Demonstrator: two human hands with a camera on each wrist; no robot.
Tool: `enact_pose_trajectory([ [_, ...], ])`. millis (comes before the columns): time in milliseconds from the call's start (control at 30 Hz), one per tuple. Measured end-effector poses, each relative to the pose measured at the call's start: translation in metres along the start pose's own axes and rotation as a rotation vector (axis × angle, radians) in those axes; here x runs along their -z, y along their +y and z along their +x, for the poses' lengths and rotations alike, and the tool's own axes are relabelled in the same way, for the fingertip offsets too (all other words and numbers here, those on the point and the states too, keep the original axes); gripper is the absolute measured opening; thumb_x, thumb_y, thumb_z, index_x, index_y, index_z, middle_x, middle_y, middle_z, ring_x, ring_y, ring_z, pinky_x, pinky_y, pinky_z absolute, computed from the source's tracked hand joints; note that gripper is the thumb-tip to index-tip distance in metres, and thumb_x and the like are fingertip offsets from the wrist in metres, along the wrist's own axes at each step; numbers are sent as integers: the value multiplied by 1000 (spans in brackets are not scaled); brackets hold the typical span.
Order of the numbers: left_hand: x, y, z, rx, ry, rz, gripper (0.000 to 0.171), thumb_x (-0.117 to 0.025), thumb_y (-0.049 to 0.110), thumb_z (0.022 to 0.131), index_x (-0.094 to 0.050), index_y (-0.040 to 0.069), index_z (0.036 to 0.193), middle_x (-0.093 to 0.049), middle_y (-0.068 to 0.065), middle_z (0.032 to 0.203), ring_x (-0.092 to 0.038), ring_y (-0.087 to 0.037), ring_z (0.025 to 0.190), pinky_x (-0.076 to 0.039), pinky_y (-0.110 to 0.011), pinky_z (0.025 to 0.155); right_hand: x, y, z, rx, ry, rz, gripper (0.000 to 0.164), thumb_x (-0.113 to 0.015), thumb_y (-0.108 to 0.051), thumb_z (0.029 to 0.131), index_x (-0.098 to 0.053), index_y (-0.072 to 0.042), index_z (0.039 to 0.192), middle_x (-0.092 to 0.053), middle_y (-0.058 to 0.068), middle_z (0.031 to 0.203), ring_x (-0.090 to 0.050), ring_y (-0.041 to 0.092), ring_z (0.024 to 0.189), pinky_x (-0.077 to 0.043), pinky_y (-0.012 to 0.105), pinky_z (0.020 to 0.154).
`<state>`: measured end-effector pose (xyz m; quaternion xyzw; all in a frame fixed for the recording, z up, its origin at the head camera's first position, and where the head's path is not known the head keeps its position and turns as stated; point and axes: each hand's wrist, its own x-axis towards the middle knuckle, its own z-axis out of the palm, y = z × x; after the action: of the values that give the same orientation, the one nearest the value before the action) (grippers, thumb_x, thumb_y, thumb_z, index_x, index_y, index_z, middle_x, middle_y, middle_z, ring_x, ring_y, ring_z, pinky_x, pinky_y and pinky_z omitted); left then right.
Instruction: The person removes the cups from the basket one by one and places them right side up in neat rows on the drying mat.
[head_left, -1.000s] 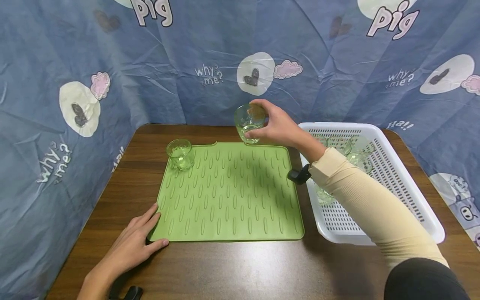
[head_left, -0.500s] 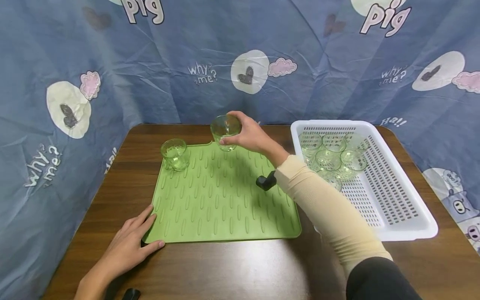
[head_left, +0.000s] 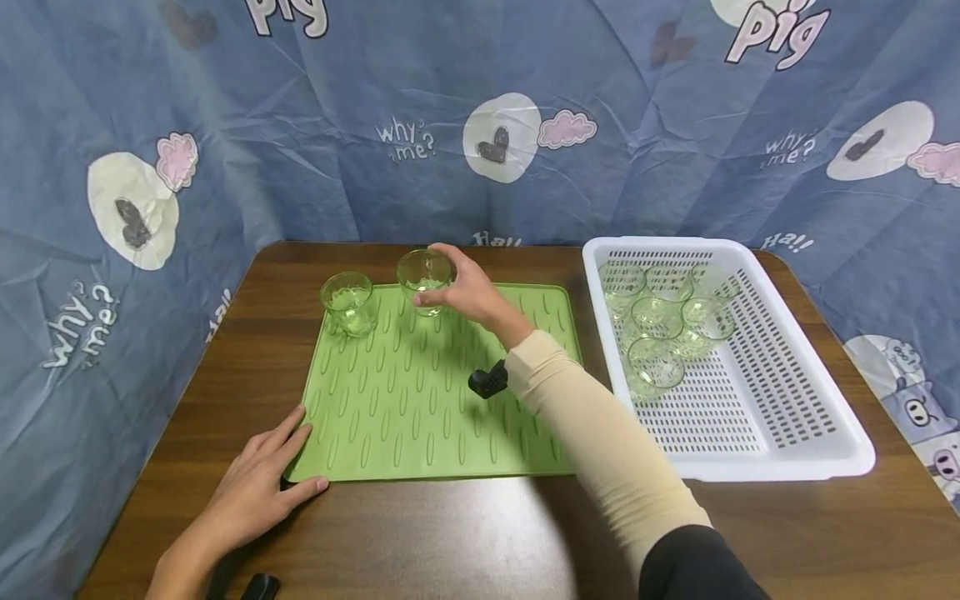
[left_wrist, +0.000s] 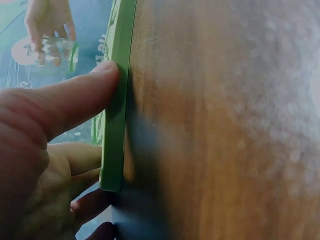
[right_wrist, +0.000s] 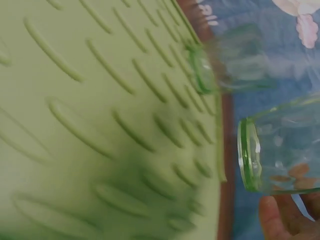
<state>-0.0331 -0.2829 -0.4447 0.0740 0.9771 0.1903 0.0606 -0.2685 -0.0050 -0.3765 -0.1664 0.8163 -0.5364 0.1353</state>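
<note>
My right hand (head_left: 467,290) grips a clear, green-tinted drinking glass (head_left: 423,275) by its side, upright, over the back left part of the green ridged mat (head_left: 420,433). In the right wrist view, the thick base of this held glass (right_wrist: 250,155) shows a gap from the mat. A second, matching glass (head_left: 351,305) stands upright at the mat's back left corner, to the left of the held one. My left hand (head_left: 258,483) rests at the mat's front left corner, fingers extended along the left edge. Its thumb (left_wrist: 82,95) touches the mat's front edge.
A white perforated plastic basket (head_left: 750,425) stands to the right of the mat, with several similar glasses (head_left: 657,363) grouped in its left half. The brown wooden table (head_left: 435,533) ends at a blue printed cloth (head_left: 315,150) behind and at the left.
My right hand has carried the glass leftward and lower, toward the standing glass. The arm has uncovered the glasses in the basket. My left hand has stayed at the mat's corner.
</note>
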Motion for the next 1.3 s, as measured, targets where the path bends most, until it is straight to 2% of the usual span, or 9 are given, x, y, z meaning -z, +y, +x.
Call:
enact_pose_trajectory([
  [200,1,2,0,10,-18,5,87,-72,48,87,-38,-2,150,-25,-17,164,-36,-44,135,-36,-68,97,-19,10,1,-49,-17,18,92,-86,-21,78,-34,-30,153,-37,3,160,-40,28,144,-36,48,117],
  [367,1,2,0,15,-36,9,87,-70,49,88,-37,-2,151,-24,-17,164,-35,-45,135,-36,-69,97,-29,15,2,-75,-1,49,94,-85,-20,78,-32,-28,155,-30,3,164,-35,30,148,-32,51,119],
  [533,2,2,0,11,-25,6,87,-71,50,87,-39,-2,150,-27,-18,163,-36,-45,134,-36,-69,96,-34,19,4,-97,15,46,94,-85,-18,78,-32,-25,155,-33,7,163,-35,32,148,-31,52,119],
  [767,3,1,-1,15,-26,0,86,-72,48,87,-40,-1,150,-28,-18,162,-36,-45,135,-36,-69,96,-43,22,7,-96,15,-1,93,-85,-23,79,-32,-24,155,-44,9,155,-42,32,143,-36,49,117],
  [1000,5,2,-2,27,-44,3,87,-72,48,87,-40,-2,150,-26,-18,163,-35,-45,135,-36,-70,95,-50,22,9,-79,5,17,94,-85,-22,78,-31,-23,155,-45,10,154,-44,34,141,-36,52,117],
  [1300,4,3,0,30,-54,1,87,-72,49,87,-39,-2,150,-26,-18,163,-35,-46,135,-36,-70,95,-48,24,10,-66,3,22,94,-85,-22,78,-31,-24,155,-43,10,156,-47,34,139,-36,53,116],
])
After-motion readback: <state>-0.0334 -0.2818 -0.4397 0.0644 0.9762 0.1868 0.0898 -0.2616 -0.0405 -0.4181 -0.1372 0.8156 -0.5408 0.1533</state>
